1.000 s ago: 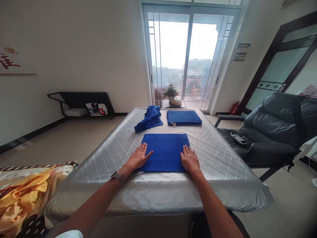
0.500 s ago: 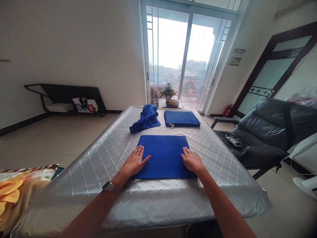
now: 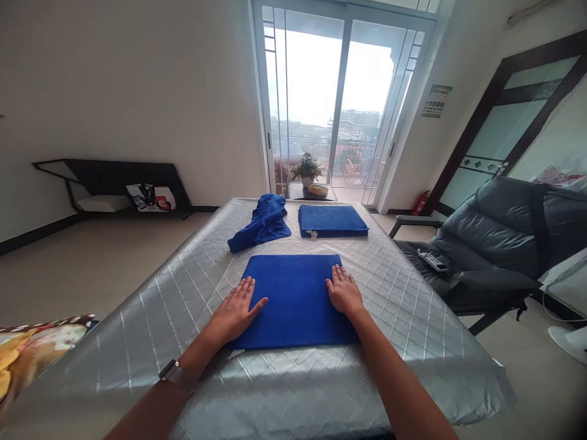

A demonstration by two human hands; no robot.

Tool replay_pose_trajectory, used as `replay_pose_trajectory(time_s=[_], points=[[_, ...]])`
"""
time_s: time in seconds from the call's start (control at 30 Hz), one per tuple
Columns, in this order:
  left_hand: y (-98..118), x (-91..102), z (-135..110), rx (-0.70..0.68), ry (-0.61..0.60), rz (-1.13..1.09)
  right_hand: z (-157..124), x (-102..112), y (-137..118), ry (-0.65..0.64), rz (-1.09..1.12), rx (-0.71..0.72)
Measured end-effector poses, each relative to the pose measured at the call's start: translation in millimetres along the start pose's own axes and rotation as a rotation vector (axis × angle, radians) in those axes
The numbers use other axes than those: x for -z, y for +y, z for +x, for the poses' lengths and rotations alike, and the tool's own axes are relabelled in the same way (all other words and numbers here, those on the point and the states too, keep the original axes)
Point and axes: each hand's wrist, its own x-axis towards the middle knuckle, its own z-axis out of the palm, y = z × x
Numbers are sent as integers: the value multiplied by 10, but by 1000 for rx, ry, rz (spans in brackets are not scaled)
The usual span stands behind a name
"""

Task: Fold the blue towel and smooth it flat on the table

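Observation:
A folded blue towel (image 3: pixel 293 305) lies flat in front of me on the silver quilted table cover (image 3: pixel 413 305). My left hand (image 3: pixel 236 311) rests flat on its left edge, thumb spread out over the cloth. On the opposite edge lies my right hand (image 3: pixel 345 292), palm down with the fingers stretched out. Neither hand grips anything. Beyond the towel, a neat stack of folded blue towels (image 3: pixel 333 220) sits at the far right, a white tag showing at its front. To the left of the stack is a crumpled blue towel (image 3: pixel 261 223).
A dark padded armchair (image 3: pixel 495 238) stands close to the table's right side, with a white device (image 3: pixel 433 261) on its seat. Patterned bedding (image 3: pixel 41 348) is at the lower left. Past the far edge, a potted plant (image 3: pixel 307 170) stands before the glass door.
Both hands stay flat on the towel's edges. The view has shifted slightly, so the hands and towel appear a little lower and further left.

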Motion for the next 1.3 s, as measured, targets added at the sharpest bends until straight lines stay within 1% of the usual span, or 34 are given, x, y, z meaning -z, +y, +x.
replay_pose_trajectory(time_s=[0.13, 0.2, 0.27, 0.3, 0.37, 0.5, 0.57, 0.63, 0.67, 0.7, 0.77, 0.83, 0.97, 1.07, 1.13, 1.2, 1.3], points=[[-17, 27, -10, 21, 10, 23, -21, 25, -19, 13, 25, -3], [12, 64, -2, 21, 21, 34, -29, 33, -29, 19, 33, -9], [119, 114, 34, -4, 31, 25, -34, 38, -38, 27, 40, -11], [216, 139, 67, -32, 31, 11, -37, 40, -42, 30, 43, -12], [509, 177, 166, -121, 13, -33, -41, 44, -47, 38, 46, -12], [1353, 164, 488, -349, -76, -134, -53, 45, -20, 52, 21, -1], [1735, 115, 678, -414, -77, -169, -60, 41, 10, 35, -15, 24], [1974, 48, 842, -416, -87, -190, -64, 37, 35, 20, -49, 49], [2027, 12, 903, -397, -95, -199, -64, 36, 41, 19, -56, 56], [2036, -23, 946, -373, -97, -204, -62, 35, 41, 24, -56, 55], [1933, -81, 984, -327, -87, -203, -56, 36, 26, 39, -36, 36], [1712, -110, 972, -287, -57, -187, -50, 39, 1, 46, -11, 12], [1094, -66, 908, -178, -29, -139, -42, 45, -30, 50, 14, -6], [610, 8, 861, -70, -39, -92, -37, 46, -27, 40, 13, -9], [336, 49, 829, 7, -45, -62, -33, 47, -23, 34, 8, -9], [134, 69, 803, 61, -38, -41, -29, 47, -22, 30, 3, -10], [-15, 61, 790, 90, -12, -33, -24, 44, -24, 30, -3, -12]])
